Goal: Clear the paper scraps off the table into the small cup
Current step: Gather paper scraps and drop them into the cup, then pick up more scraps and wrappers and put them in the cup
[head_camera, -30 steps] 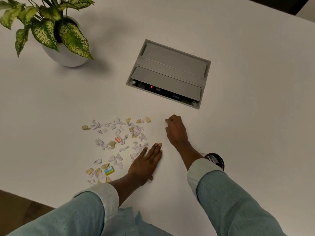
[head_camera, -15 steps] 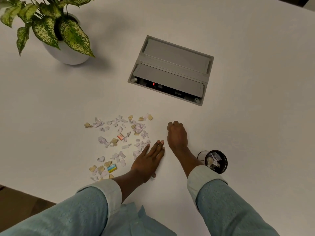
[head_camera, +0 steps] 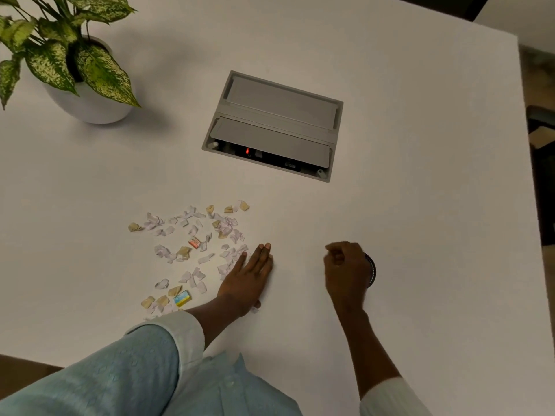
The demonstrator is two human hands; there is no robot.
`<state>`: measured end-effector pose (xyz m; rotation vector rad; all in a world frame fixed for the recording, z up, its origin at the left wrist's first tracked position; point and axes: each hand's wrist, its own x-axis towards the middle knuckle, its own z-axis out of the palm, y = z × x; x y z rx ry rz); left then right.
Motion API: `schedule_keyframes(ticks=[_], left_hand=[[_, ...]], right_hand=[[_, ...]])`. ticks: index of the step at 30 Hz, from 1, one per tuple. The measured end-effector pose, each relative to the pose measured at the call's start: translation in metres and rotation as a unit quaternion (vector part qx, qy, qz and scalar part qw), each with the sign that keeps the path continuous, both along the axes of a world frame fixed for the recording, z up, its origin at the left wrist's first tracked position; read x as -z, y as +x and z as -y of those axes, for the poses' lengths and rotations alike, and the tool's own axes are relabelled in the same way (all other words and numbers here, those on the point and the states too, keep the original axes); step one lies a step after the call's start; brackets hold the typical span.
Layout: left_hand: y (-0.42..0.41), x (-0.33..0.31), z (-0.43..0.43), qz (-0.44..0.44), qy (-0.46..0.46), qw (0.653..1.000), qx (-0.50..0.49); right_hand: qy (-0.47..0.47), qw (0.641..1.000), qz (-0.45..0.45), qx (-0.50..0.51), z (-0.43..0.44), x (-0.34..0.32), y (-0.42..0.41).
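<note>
Several small paper scraps [head_camera: 192, 244], white, tan and a few coloured, lie scattered on the white table [head_camera: 420, 205] left of centre. My left hand [head_camera: 249, 280] rests flat on the table at the right edge of the scatter, fingers straight and together, covering a few scraps. My right hand [head_camera: 345, 271] hovers over the small dark cup [head_camera: 372, 271], fingers curled and pinched, with a pale bit of paper showing between the fingertips. Only the right part of the cup's rim shows past the hand; the inside is hidden.
A grey recessed power box [head_camera: 273, 124] with a red light sits in the table beyond the scraps. A potted plant [head_camera: 87, 94] in a white pot stands at the far left. The table's near edge runs under my sleeves; its right edge is at the far right.
My right hand has pulled back from the spot in front of the power box and swung right, over the cup, covering most of it. My left hand has stayed flat by the scraps.
</note>
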<state>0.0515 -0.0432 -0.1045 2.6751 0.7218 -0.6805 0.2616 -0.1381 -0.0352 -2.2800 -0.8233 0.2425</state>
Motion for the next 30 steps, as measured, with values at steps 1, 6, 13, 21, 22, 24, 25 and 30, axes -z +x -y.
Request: schedule_keyframes(ticks=[1, 6, 13, 21, 22, 24, 25, 30], left_hand=[[0.0, 0.0, 0.0, -0.002, 0.001, 1.0, 0.0], [0.002, -0.009, 0.002, -0.011, 0.0, 1.0, -0.003], [0.005, -0.019, 0.0, -0.009, -0.006, 1.0, 0.013], [-0.049, -0.015, 0.017, 0.121, 0.016, 0.992, -0.03], [-0.059, -0.015, 0.02, 0.131, 0.035, 0.989, -0.052], [-0.08, -0.016, 0.027, 0.138, 0.07, 0.981, -0.114], [-0.091, -0.016, 0.029, 0.137, 0.077, 0.976, -0.152], [-0.142, -0.011, 0.037, 0.085, 0.079, 0.945, -0.306]], right_hand=[[0.002, 1.0, 0.012, 0.025, 0.013, -0.005, 0.006], [-0.01, 0.996, 0.015, 0.085, 0.053, -0.01, 0.023], [-0.076, 0.994, 0.039, 0.074, 0.058, -0.004, 0.018], [-0.014, 0.999, 0.005, -0.047, 0.044, -0.005, -0.038], [-0.033, 0.996, -0.019, -0.076, 0.042, -0.001, -0.047], [-0.094, 0.985, -0.063, -0.132, 0.041, 0.009, -0.068], [-0.12, 0.976, -0.087, -0.157, 0.041, 0.014, -0.078], [-0.224, 0.937, -0.149, -0.224, 0.04, 0.042, -0.122]])
